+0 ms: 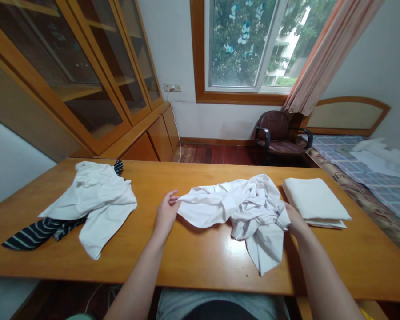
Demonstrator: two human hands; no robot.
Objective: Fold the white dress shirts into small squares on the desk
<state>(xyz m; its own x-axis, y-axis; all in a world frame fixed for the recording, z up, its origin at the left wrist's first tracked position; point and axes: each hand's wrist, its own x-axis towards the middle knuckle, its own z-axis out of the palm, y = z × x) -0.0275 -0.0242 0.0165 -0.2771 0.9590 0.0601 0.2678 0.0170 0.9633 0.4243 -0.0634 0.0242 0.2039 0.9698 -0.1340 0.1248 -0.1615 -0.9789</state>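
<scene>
A crumpled white garment (220, 202), which looks like a shirt, lies across the middle of the table between my hands. My left hand (168, 211) pinches its left end, a flat stretch of cloth drawn out to the side. At the bunched right end, my right hand (293, 220) grips a fold; its fingers are mostly hidden behind the cloth. One corner of the fabric hangs toward the table's front edge. Just right of my right hand sits a neatly folded white cloth (315, 200).
On the table's left lies another rumpled white garment (103, 191) over a black-and-white striped tie (36, 233). Beyond the wooden table (186, 262) stand a glass-door cabinet (96, 89), a brown office chair (276, 129) and a bed (370, 160).
</scene>
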